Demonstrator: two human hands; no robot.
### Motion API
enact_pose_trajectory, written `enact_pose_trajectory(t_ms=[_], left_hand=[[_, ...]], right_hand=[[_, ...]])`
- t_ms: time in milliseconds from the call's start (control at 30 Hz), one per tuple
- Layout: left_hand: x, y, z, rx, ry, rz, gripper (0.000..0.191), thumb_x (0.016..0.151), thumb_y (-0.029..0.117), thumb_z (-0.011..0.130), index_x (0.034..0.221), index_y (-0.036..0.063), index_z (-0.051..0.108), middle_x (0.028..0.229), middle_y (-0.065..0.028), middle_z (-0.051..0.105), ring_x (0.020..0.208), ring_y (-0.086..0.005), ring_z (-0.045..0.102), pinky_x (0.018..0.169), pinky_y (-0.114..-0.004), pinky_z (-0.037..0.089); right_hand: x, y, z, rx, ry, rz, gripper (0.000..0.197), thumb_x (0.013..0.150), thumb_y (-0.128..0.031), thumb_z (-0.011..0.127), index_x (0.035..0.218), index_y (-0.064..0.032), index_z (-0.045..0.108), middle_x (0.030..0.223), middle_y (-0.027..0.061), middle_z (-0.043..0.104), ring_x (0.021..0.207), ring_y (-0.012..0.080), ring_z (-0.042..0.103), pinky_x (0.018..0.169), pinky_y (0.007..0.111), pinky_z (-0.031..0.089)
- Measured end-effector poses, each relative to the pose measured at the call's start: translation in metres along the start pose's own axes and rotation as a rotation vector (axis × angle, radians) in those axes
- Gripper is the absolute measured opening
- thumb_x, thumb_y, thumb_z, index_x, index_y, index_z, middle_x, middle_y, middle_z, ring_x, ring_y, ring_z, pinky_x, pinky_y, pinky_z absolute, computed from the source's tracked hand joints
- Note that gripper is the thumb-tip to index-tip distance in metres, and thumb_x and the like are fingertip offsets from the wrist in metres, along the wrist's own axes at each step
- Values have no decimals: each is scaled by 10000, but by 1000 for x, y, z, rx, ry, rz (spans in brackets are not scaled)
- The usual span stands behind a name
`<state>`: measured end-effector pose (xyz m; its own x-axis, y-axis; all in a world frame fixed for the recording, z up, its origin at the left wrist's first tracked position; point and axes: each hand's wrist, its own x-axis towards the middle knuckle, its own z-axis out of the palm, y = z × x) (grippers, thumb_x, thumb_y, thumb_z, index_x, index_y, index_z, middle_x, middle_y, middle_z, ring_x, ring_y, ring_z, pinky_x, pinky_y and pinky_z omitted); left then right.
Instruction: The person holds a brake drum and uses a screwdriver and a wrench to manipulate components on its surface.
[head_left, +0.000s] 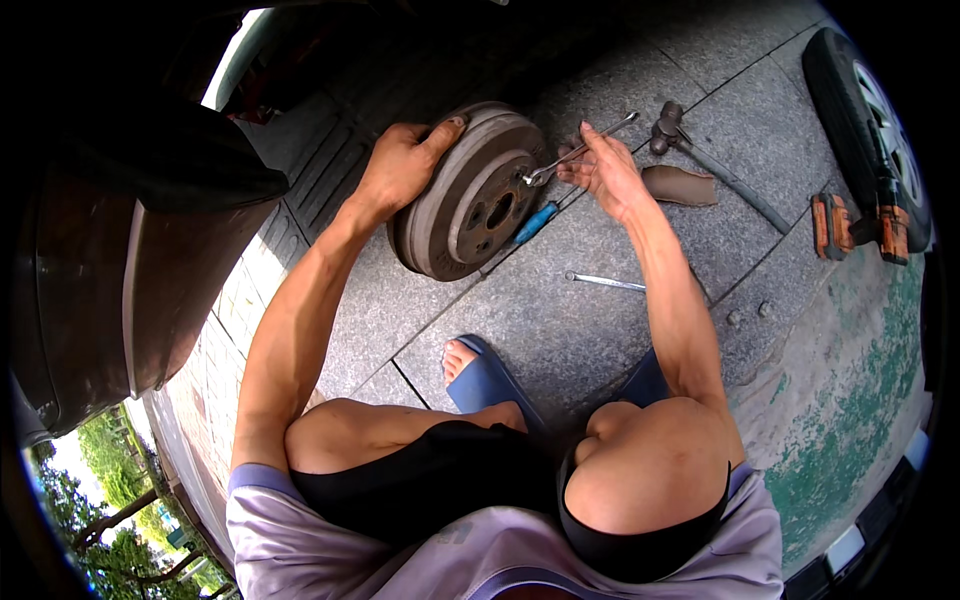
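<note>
My left hand (411, 161) grips the upper left rim of a rusty brake drum (439, 225), thumb on top and fingers out of sight behind it. The drum stands tilted, its hub face with bolt holes turned to the right. Between the thumb and fingers of my right hand (604, 169) is a combination wrench (559, 161). The wrench's lower end meets the hub face at one of the holes; a small bright piece shows there, too small to name. A blue-handled tool (536, 223), perhaps a screwdriver, lies on the paving just right of the drum.
Right of my hand lie a ball-peen hammer (724, 172) and a curved brown piece (681, 185). A second wrench (604, 280) passes under my right forearm. Farther right are small nuts (750, 313), a tyred wheel (862, 112) and orange-black power tools (892, 225). Car bodywork (172, 285) overhangs the left.
</note>
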<state>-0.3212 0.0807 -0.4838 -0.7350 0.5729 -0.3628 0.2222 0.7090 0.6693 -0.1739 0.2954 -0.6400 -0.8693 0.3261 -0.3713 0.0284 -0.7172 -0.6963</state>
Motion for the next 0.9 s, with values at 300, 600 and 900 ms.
enact_pose_trajectory(t_ms=[300, 600, 900], left_hand=[[2, -3, 1, 14, 4, 17, 595, 984, 499, 585, 1004, -77, 733, 807, -167, 732, 700, -198, 695, 698, -308, 553], [4, -4, 2, -3, 0, -4, 612, 969, 522, 575, 1022, -68, 730, 854, -217, 733, 767, -270, 725, 791, -353, 562], [5, -6, 1, -30, 11, 11, 608, 967, 514, 582, 1022, -73, 732, 856, -208, 736, 771, -259, 721, 783, -348, 557]], right_hand=[[9, 26, -9, 201, 79, 148, 274, 1041, -282, 546, 1093, -13, 534, 928, 152, 675, 787, 245, 674, 715, 357, 618], [15, 39, -12, 271, 110, 189, 258, 1046, -238, 513, 1072, 19, 526, 949, 161, 647, 785, 243, 662, 717, 354, 615], [14, 30, 0, 178, 98, 149, 314, 1032, -231, 505, 925, 62, 549, 889, 183, 649, 745, 260, 656, 683, 364, 597]])
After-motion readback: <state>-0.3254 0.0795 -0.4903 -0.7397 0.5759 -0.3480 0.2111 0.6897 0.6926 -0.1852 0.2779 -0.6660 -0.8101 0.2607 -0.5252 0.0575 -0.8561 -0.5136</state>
